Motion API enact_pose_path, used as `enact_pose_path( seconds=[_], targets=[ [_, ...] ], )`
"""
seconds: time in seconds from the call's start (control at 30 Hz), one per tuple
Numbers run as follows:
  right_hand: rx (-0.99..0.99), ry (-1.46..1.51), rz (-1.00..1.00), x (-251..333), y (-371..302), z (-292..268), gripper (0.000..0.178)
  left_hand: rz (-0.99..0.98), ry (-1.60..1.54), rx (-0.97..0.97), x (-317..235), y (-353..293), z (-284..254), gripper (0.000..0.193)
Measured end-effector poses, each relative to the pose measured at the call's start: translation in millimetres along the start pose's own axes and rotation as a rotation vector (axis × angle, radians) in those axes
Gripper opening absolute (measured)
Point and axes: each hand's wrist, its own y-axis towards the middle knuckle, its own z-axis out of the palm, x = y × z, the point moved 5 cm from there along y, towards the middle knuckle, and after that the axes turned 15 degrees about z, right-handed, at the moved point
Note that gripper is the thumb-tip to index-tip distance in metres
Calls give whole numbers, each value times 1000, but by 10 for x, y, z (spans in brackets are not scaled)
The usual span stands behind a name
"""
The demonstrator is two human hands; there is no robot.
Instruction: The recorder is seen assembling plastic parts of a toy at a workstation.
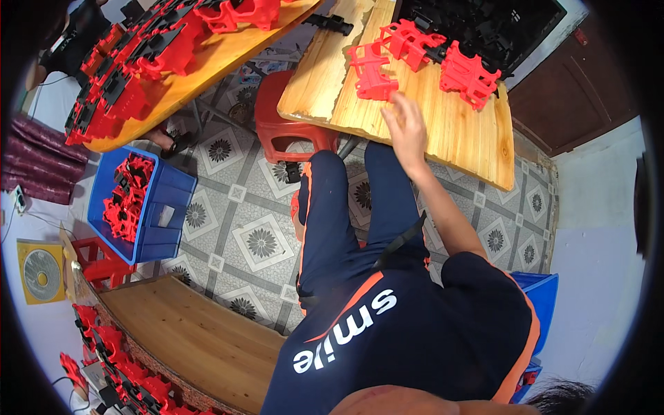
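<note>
My right hand (407,131) is over the front part of the wooden table (453,149), fingers apart and holding nothing that I can see. Its fingertips are right at the lower end of a red plastic frame part (372,72); I cannot tell whether they touch it. Close by lie a second red part (411,44) with black pieces on it and a third red part (470,73), both farther back. My left hand is out of the picture.
A large black tray-like panel (508,34) with black pieces stands behind the parts. Left are a red stool (277,114), another table (200,62) of red and black parts, and a blue crate (166,200) filled with similar parts. A wooden bench (194,332) is at lower left.
</note>
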Motion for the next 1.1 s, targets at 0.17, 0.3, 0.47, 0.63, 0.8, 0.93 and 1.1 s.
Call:
enact_pose_path(
  seconds=[0.17,0.3,0.47,0.63,0.8,0.93,1.1],
  targets=[
    [85,-52,245,-623,688,153,33,-47,500,254,-1598,550,1795,50],
    [539,231,347,-542,563,452,29,288,64,577,-2879,608,4908,61],
    [396,215,-559,271,148,183,29,152,-743,741,-2424,558,7648,116],
    [911,491,-435,345,408,359,27,-351,-1224,385,-2179,322,8681,76],
    [406,291,-74,-258,1965,1817,38,-551,-1291,291,-1890,-150,8414,83],
    [264,-253,105,-835,2510,2660,57,-531,-1343,382,-1800,-377,8314,93],
    [269,-22,11,-578,2046,2212,44,-465,-1275,322,-1778,-290,8045,104]
  ],
)
